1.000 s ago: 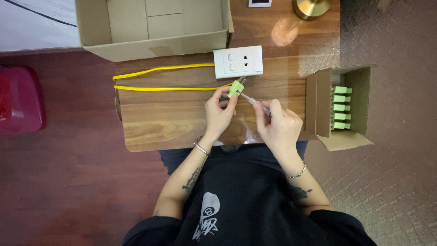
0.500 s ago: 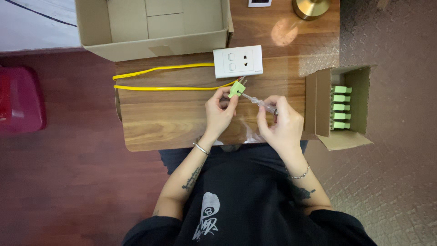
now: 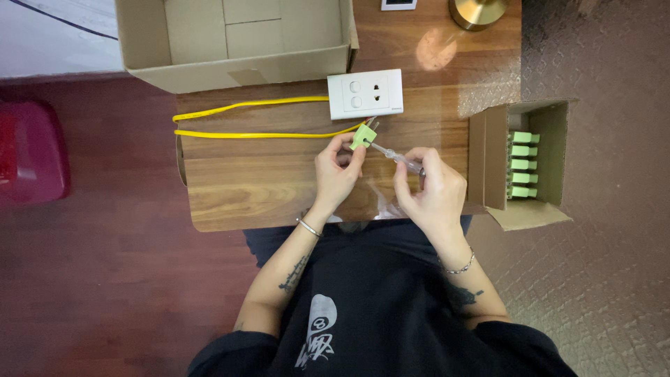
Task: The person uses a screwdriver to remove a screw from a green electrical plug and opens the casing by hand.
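My left hand (image 3: 336, 172) pinches a small green plug (image 3: 363, 135) with metal prongs, fixed to the end of a yellow cable (image 3: 251, 133) that loops off to the left. A thin screwdriver (image 3: 400, 159) with a clear handle is gripped in my right hand (image 3: 431, 192), and its tip touches the plug. Both hands hover over a wooden table (image 3: 258, 181). Just beyond the plug lies a white wall socket plate with switches (image 3: 365, 93).
A large open cardboard box (image 3: 234, 43) stands at the table's far side. A small open carton (image 3: 520, 164) with several green plugs sits at the right edge. A brass lamp base (image 3: 478, 10) is at the far right, a red object (image 3: 31, 150) on the floor at left.
My right hand shifted slightly right and turned on the screwdriver. The left hand and the plug stayed where they were.
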